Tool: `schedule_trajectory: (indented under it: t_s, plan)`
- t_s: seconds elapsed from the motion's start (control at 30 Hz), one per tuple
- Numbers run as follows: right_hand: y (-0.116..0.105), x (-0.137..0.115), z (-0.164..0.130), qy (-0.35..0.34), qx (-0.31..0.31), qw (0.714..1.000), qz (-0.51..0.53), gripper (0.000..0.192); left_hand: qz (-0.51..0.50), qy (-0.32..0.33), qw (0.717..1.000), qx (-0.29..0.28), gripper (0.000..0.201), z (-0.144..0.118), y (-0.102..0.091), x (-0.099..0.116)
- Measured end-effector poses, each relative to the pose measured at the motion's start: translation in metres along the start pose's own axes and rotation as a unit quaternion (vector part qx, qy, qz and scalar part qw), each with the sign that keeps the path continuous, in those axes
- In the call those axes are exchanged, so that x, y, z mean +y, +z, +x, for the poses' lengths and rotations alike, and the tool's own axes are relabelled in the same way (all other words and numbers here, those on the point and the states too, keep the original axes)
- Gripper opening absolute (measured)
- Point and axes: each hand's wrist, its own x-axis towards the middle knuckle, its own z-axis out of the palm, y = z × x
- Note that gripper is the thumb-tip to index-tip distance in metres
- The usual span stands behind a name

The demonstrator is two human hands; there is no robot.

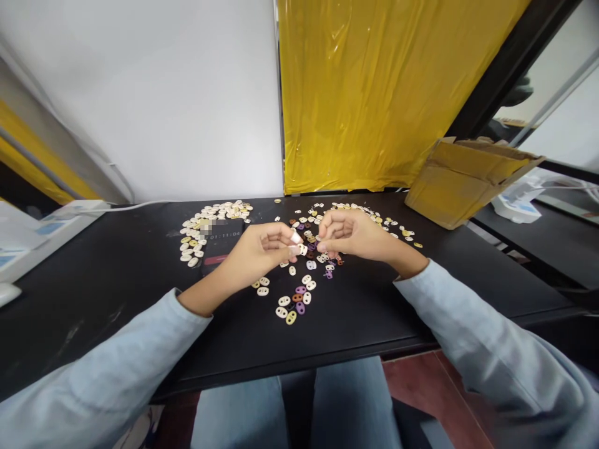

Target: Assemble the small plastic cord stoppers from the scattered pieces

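My left hand (255,249) pinches a small white two-holed oval piece (303,249) between thumb and forefinger, held above the dark table (374,318). Just to its right, the fingertips of my right hand (358,237) are pressed together, a short gap from that piece; whatever they hold is too small to make out. Under and around both hands lie loose two-holed pieces in white, yellow, purple and brown. Closer to me is a small mixed group, with a purple piece (300,308) and a yellow piece (291,318).
Partly behind my left wrist lies a phone (227,232) showing a timer. A heap of white ovals (189,252) borders it. Scattered pieces reach toward the back right, near a cardboard box (463,181). A white power strip (51,243) sits at left; yellow plastic sheeting (365,93) hangs behind.
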Motion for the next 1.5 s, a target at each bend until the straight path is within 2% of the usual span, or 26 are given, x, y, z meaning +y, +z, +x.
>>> schedule_trajectory:
  t_s: [0.13, 0.27, 0.47, 0.73, 1.13, 1.33, 1.43, 1.5]
  plan:
    - [0.000, 0.000, -0.001, -0.003, -0.014, 0.999, -0.046, 0.024, -0.019, -0.007, 1.000, 0.015, 0.020, 0.000, 0.003, -0.003]
    - [0.013, 0.001, -0.001, -0.007, -0.048, 0.995, -0.083, 0.022, -0.033, 0.012, 0.999, 0.005, 0.020, 0.001, 0.007, -0.008]
    - [0.027, 0.005, 0.000, -0.013, -0.027, 0.994, -0.100, 0.025, -0.050, -0.001, 0.999, 0.000, 0.023, -0.001, 0.011, -0.010]
    - [0.024, 0.010, -0.001, -0.030, -0.048, 0.996, -0.071, 0.028, -0.080, -0.038, 0.996, 0.017, 0.024, -0.005, 0.017, -0.003]
    - [0.021, 0.008, 0.000, -0.010, -0.076, 0.997, 0.004, 0.030, -0.137, -0.048, 0.989, -0.010, 0.026, -0.009, 0.018, -0.003]
    - [0.017, 0.000, 0.000, -0.047, -0.038, 0.998, -0.030, 0.025, -0.104, -0.018, 0.994, -0.010, 0.026, -0.004, 0.013, -0.001]
    - [0.006, -0.001, 0.001, -0.053, 0.034, 0.997, -0.046, 0.026, -0.040, -0.024, 0.998, 0.031, 0.022, 0.000, 0.005, -0.002]
    - [-0.004, -0.001, 0.001, -0.050, 0.097, 0.992, -0.062, 0.031, 0.041, -0.009, 0.998, 0.044, 0.017, 0.002, -0.004, -0.005]
